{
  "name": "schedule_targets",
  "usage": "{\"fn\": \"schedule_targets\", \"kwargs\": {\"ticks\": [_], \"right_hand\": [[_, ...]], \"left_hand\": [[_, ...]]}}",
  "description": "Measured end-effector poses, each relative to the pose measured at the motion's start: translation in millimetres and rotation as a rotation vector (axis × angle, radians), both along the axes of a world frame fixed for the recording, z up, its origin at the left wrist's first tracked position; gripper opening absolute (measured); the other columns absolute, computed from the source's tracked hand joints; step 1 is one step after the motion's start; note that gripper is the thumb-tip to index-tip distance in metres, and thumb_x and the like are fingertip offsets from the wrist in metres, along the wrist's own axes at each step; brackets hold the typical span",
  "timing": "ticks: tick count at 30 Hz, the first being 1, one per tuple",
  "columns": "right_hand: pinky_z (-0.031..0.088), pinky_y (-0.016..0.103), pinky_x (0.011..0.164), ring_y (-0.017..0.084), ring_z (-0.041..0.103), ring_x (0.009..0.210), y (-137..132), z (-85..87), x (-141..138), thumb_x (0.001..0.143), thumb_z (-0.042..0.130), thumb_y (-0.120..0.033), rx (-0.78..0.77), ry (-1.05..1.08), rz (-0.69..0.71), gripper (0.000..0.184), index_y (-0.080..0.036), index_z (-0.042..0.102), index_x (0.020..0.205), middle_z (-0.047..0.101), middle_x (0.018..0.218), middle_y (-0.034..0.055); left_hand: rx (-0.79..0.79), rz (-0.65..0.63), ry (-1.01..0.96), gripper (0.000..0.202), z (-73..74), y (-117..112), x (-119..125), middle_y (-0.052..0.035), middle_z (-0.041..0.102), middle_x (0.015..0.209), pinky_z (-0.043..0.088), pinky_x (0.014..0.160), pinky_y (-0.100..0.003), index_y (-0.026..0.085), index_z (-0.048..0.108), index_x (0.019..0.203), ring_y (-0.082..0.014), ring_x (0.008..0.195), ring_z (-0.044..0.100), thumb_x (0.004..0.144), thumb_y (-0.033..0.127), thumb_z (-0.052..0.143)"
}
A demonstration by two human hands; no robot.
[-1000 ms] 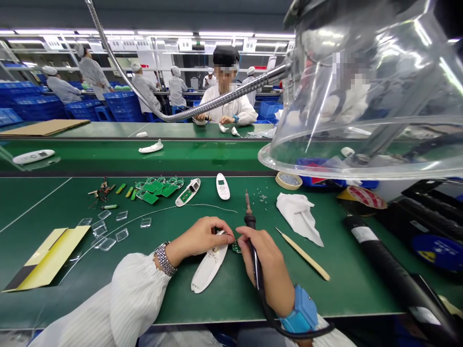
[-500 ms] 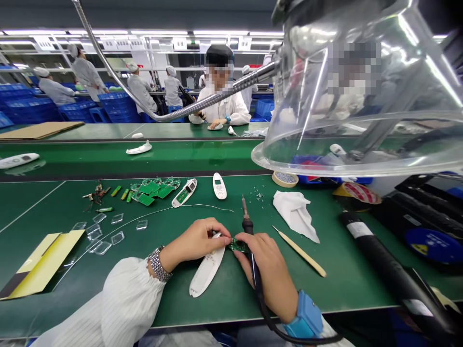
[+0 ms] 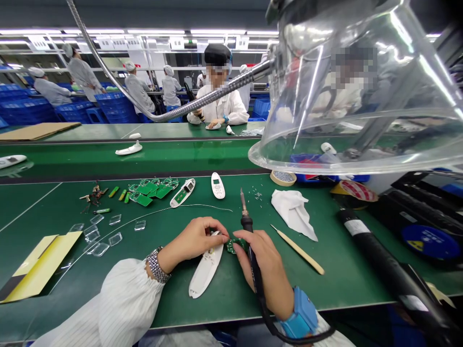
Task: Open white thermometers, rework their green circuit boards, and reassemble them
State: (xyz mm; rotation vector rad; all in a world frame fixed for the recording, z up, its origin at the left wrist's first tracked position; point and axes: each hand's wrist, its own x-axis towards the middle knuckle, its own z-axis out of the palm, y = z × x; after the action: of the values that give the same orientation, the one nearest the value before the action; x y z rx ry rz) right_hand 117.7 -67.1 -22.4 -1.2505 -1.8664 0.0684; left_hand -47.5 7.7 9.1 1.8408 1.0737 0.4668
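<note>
My left hand point(image 3: 203, 239) is closed in a pinch over the upper end of a white plastic shell point(image 3: 205, 273), which lies hollow side up on the green bench. Whatever sits between those fingertips is too small to make out. Beside them, my right hand point(image 3: 263, 265) holds a small green circuit board point(image 3: 235, 245) between thumb and forefinger. The same hand also keeps a soldering iron point(image 3: 247, 224) against its fingers, tip pointing away from me and cable trailing past the blue wrist strap point(image 3: 301, 313). A strand of solder wire point(image 3: 195, 205) curves across the bench beyond my hands.
Green boards point(image 3: 152, 189), clear plastic pieces point(image 3: 101, 249) and a yellow card point(image 3: 43, 264) lie left. Right are a wooden-handled pick point(image 3: 300, 251), white cloth point(image 3: 294, 214) and black tube point(image 3: 383, 265). A clear hood point(image 3: 311, 140) hangs above; a co-worker point(image 3: 219, 103) sits opposite.
The circuit board has turned and more of its face shows beside my left fingertips. White casings on the belt have shifted left. Both hands keep nearly the same place.
</note>
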Motion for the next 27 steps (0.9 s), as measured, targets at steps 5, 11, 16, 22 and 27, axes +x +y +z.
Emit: {"fn": "schedule_targets", "kwargs": {"ticks": [5, 11, 16, 22, 27], "right_hand": [[0.042, 0.032, 0.066, 0.018, 0.05, 0.074, -1, -2.8, -2, 0.086, 0.049, -0.008, 0.005, -0.019, 0.019, 0.022, -0.021, 0.05, 0.104, 0.058, 0.081, 0.0031], [0.043, 0.032, 0.067, 0.019, 0.051, 0.075, -4, -1.6, 4, 0.085, 0.052, -0.01, -0.032, -0.017, 0.02, 0.024, -0.021, 0.05, 0.105, 0.058, 0.082, 0.0029], [0.045, 0.036, 0.077, 0.022, 0.053, 0.093, -8, 0.0, 16, 0.082, 0.056, -0.014, -0.095, -0.111, 0.035, 0.031, -0.023, 0.048, 0.111, 0.06, 0.099, 0.0055], [0.044, 0.035, 0.069, 0.021, 0.053, 0.08, -6, -0.2, 17, 0.082, 0.055, -0.013, -0.059, -0.171, -0.018, 0.024, -0.021, 0.051, 0.104, 0.06, 0.086, 0.0047], [0.042, 0.034, 0.068, 0.022, 0.051, 0.079, -6, -0.1, 14, 0.084, 0.053, -0.015, -0.049, -0.178, -0.027, 0.02, -0.02, 0.052, 0.103, 0.059, 0.083, 0.005]], "left_hand": [[0.008, -0.012, 0.031, 0.015, 1.9, -1, 1, 0.0005, 0.058, 0.074, 0.034, 0.053, -0.021, 0.018, 0.068, 0.075, -0.0098, 0.06, 0.044, 0.072, 0.031, 0.062], [0.065, -0.042, 0.085, 0.014, 4.1, -4, 0, 0.0004, 0.057, 0.076, 0.035, 0.055, -0.021, 0.02, 0.068, 0.074, -0.0106, 0.062, 0.045, 0.072, 0.032, 0.061], [0.121, -0.07, 0.153, 0.015, 3.8, -5, 0, -0.0002, 0.058, 0.076, 0.035, 0.056, -0.022, 0.021, 0.068, 0.075, -0.012, 0.063, 0.047, 0.072, 0.033, 0.06], [0.211, -0.066, 0.229, 0.011, 2.3, -8, 4, 0.0008, 0.06, 0.077, 0.035, 0.058, -0.024, 0.023, 0.067, 0.073, -0.0132, 0.065, 0.05, 0.072, 0.029, 0.057], [0.248, -0.057, 0.257, 0.011, 3.3, -10, 5, 0.0007, 0.061, 0.077, 0.036, 0.06, -0.025, 0.023, 0.066, 0.073, -0.014, 0.067, 0.053, 0.072, 0.027, 0.057]]}}
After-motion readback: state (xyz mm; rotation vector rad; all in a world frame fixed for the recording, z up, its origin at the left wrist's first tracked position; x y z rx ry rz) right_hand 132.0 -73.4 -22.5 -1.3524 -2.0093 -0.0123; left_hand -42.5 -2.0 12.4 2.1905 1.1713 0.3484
